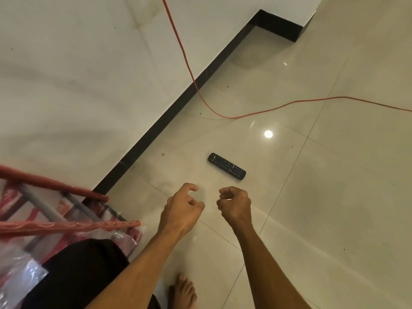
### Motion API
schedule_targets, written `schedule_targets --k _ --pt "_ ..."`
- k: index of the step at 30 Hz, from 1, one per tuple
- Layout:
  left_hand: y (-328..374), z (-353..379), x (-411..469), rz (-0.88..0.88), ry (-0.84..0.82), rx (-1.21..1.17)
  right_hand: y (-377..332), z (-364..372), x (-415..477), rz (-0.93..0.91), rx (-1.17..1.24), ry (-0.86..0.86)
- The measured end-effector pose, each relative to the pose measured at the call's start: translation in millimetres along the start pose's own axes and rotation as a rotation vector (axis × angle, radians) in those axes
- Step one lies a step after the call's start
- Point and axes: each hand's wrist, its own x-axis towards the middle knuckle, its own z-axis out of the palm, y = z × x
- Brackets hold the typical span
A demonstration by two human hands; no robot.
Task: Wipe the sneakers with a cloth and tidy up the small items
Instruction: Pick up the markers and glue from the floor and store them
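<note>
A black remote control [227, 166] lies on the glossy tiled floor, just beyond my hands. My left hand [181, 208] hovers above the floor with its fingers loosely curled, holding nothing. Close beside it, my right hand [235, 206] hangs the same way with loosely curled fingers, nearer to the remote's right end. Neither hand touches the remote. No sneakers or cloth are in view.
A red cable [200, 94] runs down the white wall and across the floor behind the remote. A black skirting board [156, 128] lines the wall. A red rack wrapped in plastic [55, 217] stands at the lower left. My bare foot [184, 291] is below.
</note>
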Motion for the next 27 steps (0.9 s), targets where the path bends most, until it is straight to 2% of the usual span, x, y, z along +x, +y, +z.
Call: schedule_targets --k 14,21,27 --pt "-19 16 61 -0.054 -0.064 -0.150 17 38 47 -0.006 -0.075 0.022" --pt "-18 25 81 -0.080 -0.114 -0.233 23 42 90 0.029 -0.085 0.122" --pt "-19 28 91 -0.094 -0.138 -0.285 34 46 131 -0.002 -0.248 0.150"
